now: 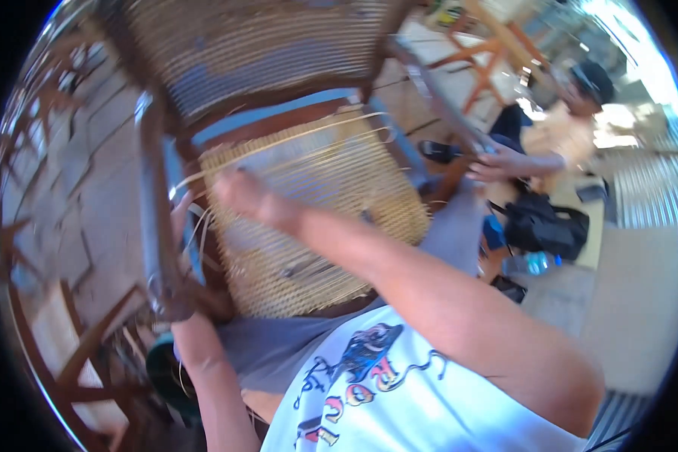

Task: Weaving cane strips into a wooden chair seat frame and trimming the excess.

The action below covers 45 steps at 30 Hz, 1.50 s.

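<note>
A woven cane seat [316, 218] spans the frame of a dark wooden armchair [152, 203] in front of me. My right hand [241, 194] is closed at the seat's left edge, where a pale cane strand [191, 179] runs into its fingers; motion blurs the fingertips. Below that strand's bend, my left hand [181, 220] reaches up between the armrest and the seat, visible fingers stretched, the rest partly hidden by the armrest. Loose strand ends hang beside it. Another strand [331, 137] crosses the far part of the weave. Two small dark pieces sit on the seat.
At the right, another person [561, 143] in a dark cap sits with one hand near the right armrest. A black bag [546, 226] and a plastic bottle [531, 264] lie on the floor there. Wooden chair frames [90, 361] stand at the left, beside a dark green bucket [169, 377].
</note>
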### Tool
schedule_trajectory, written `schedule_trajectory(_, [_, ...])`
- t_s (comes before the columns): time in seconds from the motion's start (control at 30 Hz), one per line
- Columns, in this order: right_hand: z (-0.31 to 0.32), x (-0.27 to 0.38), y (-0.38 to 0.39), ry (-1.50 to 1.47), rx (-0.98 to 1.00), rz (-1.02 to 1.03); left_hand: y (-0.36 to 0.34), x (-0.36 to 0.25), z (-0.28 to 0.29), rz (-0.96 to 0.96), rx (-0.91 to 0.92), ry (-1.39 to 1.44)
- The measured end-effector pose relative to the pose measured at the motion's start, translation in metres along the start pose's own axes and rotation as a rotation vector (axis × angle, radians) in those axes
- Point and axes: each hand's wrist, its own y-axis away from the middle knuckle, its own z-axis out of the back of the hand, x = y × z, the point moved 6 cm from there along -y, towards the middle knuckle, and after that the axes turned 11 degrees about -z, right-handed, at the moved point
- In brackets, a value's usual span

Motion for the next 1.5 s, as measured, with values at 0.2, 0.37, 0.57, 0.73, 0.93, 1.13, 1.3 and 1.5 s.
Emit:
schedule_trajectory(0.2, [0.082,0.025,0.077,-0.060,0.390,-0.127,-0.001,-0.014,-0.009,0.126,0.068,0.030])
schedule_trajectory(0.37, [0.206,-0.063,0.088,-0.296,0.305,-0.411,-0.004,-0.026,-0.017,0.142,0.061,0.078])
schedule_trajectory(0.57, [0.368,-0.266,0.066,-0.027,-0.217,-0.749,0.002,-0.007,0.020,0.103,0.016,-0.043])
schedule_trajectory(0.73, [0.365,-0.413,0.136,-0.257,-0.218,-1.116,0.055,-0.077,0.115,-0.367,-0.510,-0.104])
schedule_trajectory(0.93, [0.246,-0.395,0.177,-0.728,0.423,-1.267,0.211,-0.203,0.200,-0.070,-1.172,0.057])
schedule_trajectory(1.13, [0.149,-0.397,0.217,-0.780,0.471,-1.122,0.266,-0.305,0.044,-0.137,-0.720,-0.266])
schedule_trajectory(1.3, [0.065,-0.413,0.229,-0.654,0.138,-0.857,0.190,-0.290,-0.132,-0.143,0.012,-0.422])
schedule_trajectory(1.5, [0.101,-0.389,0.214,-0.637,-0.015,-0.861,0.146,-0.258,-0.237,-0.319,0.305,-0.466])
